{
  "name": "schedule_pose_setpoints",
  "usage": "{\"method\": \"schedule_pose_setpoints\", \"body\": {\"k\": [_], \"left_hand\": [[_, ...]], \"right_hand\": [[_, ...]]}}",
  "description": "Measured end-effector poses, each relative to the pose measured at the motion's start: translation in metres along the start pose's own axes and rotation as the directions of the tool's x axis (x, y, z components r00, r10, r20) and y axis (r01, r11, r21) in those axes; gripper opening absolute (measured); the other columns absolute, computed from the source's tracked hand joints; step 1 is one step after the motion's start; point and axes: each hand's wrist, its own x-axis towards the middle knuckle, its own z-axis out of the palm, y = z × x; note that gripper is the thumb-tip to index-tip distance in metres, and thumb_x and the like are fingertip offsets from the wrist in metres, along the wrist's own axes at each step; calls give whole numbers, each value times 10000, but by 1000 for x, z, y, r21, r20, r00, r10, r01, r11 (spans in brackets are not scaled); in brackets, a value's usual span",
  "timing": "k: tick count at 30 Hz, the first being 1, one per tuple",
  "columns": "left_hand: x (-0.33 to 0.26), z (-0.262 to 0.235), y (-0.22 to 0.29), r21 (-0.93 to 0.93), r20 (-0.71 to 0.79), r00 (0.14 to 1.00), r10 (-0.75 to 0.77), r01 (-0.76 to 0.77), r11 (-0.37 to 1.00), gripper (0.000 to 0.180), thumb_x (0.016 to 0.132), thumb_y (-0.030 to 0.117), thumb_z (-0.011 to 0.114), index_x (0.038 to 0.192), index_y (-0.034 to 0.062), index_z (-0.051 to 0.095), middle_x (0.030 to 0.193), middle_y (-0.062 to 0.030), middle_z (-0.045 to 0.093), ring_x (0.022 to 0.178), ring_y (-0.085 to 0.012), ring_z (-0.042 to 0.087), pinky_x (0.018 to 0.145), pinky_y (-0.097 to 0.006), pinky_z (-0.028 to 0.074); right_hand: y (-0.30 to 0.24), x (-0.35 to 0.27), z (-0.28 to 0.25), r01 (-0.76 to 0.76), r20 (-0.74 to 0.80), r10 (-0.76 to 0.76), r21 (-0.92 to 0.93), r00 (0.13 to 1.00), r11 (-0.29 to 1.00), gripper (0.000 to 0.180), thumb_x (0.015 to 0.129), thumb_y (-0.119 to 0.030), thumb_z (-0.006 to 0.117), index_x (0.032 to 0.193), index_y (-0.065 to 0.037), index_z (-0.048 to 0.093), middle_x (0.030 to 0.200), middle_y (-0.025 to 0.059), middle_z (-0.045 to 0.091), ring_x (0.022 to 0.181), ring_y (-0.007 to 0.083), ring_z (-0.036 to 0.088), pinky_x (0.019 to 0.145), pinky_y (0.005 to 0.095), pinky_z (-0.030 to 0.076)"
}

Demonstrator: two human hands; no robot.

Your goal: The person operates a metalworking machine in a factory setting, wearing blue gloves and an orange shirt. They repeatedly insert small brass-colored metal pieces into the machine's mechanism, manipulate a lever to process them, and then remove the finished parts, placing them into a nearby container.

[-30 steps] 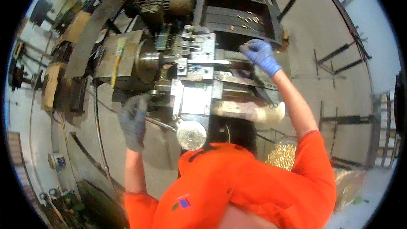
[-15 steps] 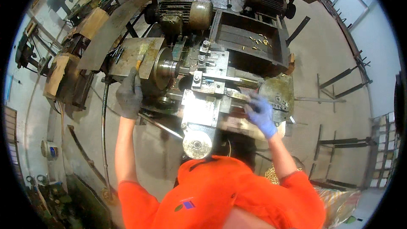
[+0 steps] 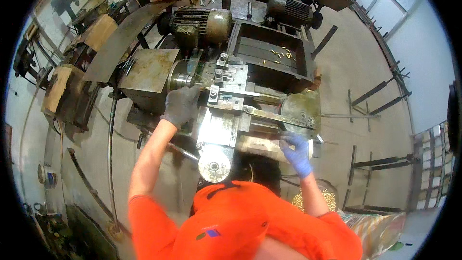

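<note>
My left hand, in a dark grey glove, is closed just in front of the lathe's round spindle chuck. Its back hides whatever the fingers grip; the brush seen earlier cannot be made out. To its right sits the cross slide's metal tool block with several bolted clamps. In a blue glove, my right hand is beside the end of a pale, log-like cylinder, below a long flat metal lever. Blur hides whether its fingers grip anything. A round handwheel disc lies between my forearms.
A deep metal tray behind the slide holds small brass-coloured pieces. Many more fill a container by my right forearm. Electric motors stand at the back. A flat metal cover tops the headstock, with thin rods on its left edge.
My left hand has moved right and down from the brush on the headstock cover to the chuck; the brush has left the cover. My right hand has come off the lever, toward me.
</note>
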Motion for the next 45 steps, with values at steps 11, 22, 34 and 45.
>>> {"method": "schedule_pose_setpoints", "body": {"k": [11, 22, 34, 45], "left_hand": [[77, -20, -8, -95, -385, 922, 28, -70, 993, 69, 751, 72, 536, 790, 109, 578, 703, -142, 581, 704, -333, 580, 581, -430, 451], [77, 5, -17, 121, 107, 994, -13, 0, 993, 139, 767, 163, 522, 774, 84, 636, 775, -160, 628, 740, -348, 613, 661, -438, 482], [94, 5, -41, 99, -125, 991, -51, 64, 993, 188, 786, 181, 583, 947, 98, 634, 876, -152, 633, 780, -342, 605, 687, -404, 488], [-15, -85, -70, 166, -353, 924, -143, 213, 963, 187, 824, 232, 569, 924, 91, 641, 752, -150, 617, 688, -334, 600, 603, -431, 468]], "right_hand": [[0, -19, -13, -89, -42, 89, 1, 995, 996, 152, 737, -106, 694, 853, -9, 668, 868, 106, 660, 848, 179, 615, 782, 297, 472], [18, -31, -16, -81, -47, 81, 9, 996, 997, 144, 732, -78, 691, 846, 4, 663, 826, 92, 666, 784, 161, 623, 759, 285, 481], [24, -42, -33, -126, -103, 129, 31, 986, 992, 124, 746, -82, 679, 837, 1, 665, 815, 85, 662, 781, 157, 622, 753, 282, 481], [57, -73, -48, -300, -148, 310, 86, 939, 950, 176, 746, -122, 701, 848, 16, 662, 813, 84, 664, 757, 132, 607, 735, 277, 487]]}}
